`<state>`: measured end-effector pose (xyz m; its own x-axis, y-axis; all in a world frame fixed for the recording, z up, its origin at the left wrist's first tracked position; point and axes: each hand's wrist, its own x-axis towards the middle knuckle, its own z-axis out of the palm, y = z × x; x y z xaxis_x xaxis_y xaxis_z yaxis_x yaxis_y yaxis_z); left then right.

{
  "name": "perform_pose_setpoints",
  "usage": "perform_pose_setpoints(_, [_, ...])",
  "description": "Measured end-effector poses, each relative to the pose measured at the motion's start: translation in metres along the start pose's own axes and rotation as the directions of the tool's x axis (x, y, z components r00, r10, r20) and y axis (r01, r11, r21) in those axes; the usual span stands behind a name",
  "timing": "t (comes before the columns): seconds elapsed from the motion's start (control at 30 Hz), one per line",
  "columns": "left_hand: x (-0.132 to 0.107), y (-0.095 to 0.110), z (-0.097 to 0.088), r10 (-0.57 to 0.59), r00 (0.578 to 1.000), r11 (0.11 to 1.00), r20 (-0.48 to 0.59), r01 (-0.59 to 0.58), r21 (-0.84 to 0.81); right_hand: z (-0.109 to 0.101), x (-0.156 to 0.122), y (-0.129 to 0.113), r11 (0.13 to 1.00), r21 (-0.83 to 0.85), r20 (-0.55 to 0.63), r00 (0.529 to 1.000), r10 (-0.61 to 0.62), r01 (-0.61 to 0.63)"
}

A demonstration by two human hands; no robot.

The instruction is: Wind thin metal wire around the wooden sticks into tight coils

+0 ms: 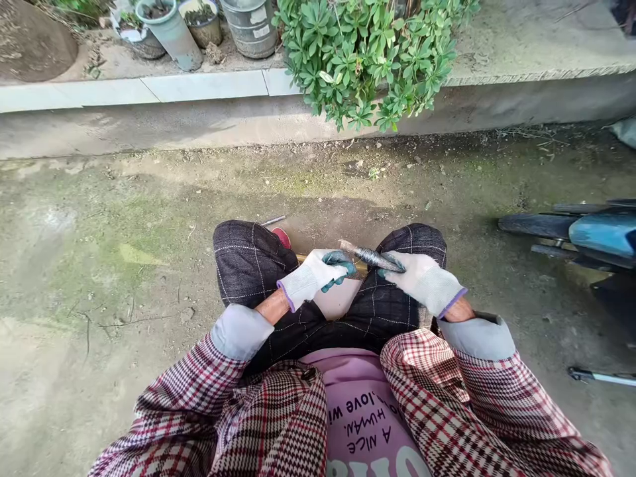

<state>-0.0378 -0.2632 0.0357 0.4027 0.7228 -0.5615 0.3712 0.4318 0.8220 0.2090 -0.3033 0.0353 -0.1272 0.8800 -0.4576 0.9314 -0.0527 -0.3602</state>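
I sit with my knees apart, both hands in white work gloves with green palms. My right hand [422, 278] is closed around a short stick wound with dark grey cord [370, 256], held level above my lap. My left hand [318, 275] is curled beside the stick's left end, its fingers closed on a thin pale strip [358, 264] that runs under the stick. What that strip is I cannot make out.
Bare mossy concrete ground [124, 252] lies around me. A low ledge [199, 86] ahead carries several plant pots [171, 30] and a leafy green bush [368, 59]. A parked blue scooter [591, 235] stands at the right, with a metal rod [601, 377] on the ground.
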Motion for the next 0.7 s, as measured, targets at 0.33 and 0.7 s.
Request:
perform_pose_setpoints(0.33, [0.011, -0.009, 0.002, 0.113, 0.990, 0.992, -0.079, -0.117, -0.047, 0.006, -0.002, 0.008, 0.996, 0.075, -0.098, 0.994, -0.044, 0.052])
perform_pose_setpoints(0.7, [0.012, -0.025, 0.023, 0.110, 0.993, 0.980, 0.035, -0.102, -0.173, 0.008, -0.002, -0.003, 0.972, 0.227, -0.035, 0.998, -0.050, 0.057])
